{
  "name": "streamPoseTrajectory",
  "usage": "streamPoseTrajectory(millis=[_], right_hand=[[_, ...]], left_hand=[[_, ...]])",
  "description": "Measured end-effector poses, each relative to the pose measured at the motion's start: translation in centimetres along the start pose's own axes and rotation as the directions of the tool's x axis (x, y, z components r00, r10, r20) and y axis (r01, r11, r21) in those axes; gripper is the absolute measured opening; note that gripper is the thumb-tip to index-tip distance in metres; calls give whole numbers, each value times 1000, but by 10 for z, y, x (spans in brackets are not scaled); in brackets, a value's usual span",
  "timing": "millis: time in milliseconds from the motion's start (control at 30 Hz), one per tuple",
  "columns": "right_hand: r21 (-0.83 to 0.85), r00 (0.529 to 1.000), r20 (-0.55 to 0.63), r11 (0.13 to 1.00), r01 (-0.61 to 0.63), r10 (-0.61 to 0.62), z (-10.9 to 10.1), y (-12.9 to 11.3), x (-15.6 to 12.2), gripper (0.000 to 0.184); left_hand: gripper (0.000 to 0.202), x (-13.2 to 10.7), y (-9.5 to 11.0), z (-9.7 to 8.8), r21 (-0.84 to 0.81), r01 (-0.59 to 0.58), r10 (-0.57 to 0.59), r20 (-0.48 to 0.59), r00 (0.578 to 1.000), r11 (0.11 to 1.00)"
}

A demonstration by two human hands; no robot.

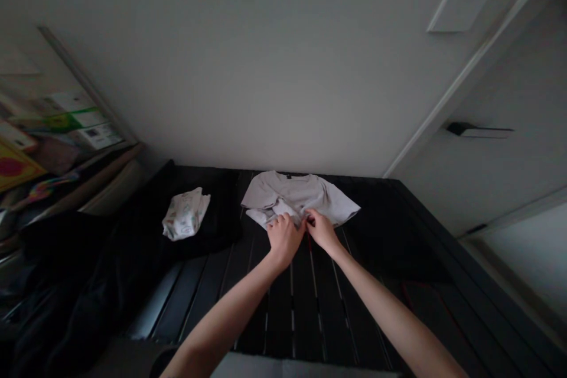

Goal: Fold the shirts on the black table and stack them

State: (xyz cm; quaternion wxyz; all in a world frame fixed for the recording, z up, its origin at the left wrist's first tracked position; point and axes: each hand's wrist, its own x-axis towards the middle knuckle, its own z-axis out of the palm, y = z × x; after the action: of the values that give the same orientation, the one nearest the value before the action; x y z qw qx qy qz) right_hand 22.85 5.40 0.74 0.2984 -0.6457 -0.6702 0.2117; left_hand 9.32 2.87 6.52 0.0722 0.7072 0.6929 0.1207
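Note:
A pale grey short-sleeved T-shirt lies on the dark slatted surface, its neckline toward the wall and its lower part bunched up. My left hand is on the bunched cloth, fingers curled over it. Close beside it, my right hand pinches the shirt's near edge. The two hands almost meet at the thumbs. A thin red strip shows just below them on the slats. Both sets of fingertips are partly hidden in the folds.
To the left lies a folded white printed cloth on dark fabric. Shelves with boxes and colourful items stand at far left. A pale wall rises behind. At right is a door with a black handle.

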Motion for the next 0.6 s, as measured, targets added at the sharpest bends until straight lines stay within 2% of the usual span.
streamPoseTrajectory(millis=[100,200,267,367,467,600], right_hand=[[125,998,1,990,67,-68,8,-3,2,39],[185,997,-56,980,69,-59,6,-10,3,20],[228,990,-136,972,60,-29,-3,-14,3,16],[296,967,-253,954,55,23,-23,-16,1,24],[379,930,-353,924,46,98,-45,-13,0,30],[468,819,-506,884,-1,269,-72,4,-5,28]], left_hand=[[36,2,1,3,8,5,-6,9,1000,1000],[26,5,-6,-3,-63,17,-15,38,999,998],[23,8,-17,-12,-165,47,-40,46,998,985],[19,15,-45,-30,-387,43,-48,-4,999,921],[20,25,-82,-46,-655,42,-72,-19,997,754],[17,31,-126,-58,-874,161,-181,85,980,458]])
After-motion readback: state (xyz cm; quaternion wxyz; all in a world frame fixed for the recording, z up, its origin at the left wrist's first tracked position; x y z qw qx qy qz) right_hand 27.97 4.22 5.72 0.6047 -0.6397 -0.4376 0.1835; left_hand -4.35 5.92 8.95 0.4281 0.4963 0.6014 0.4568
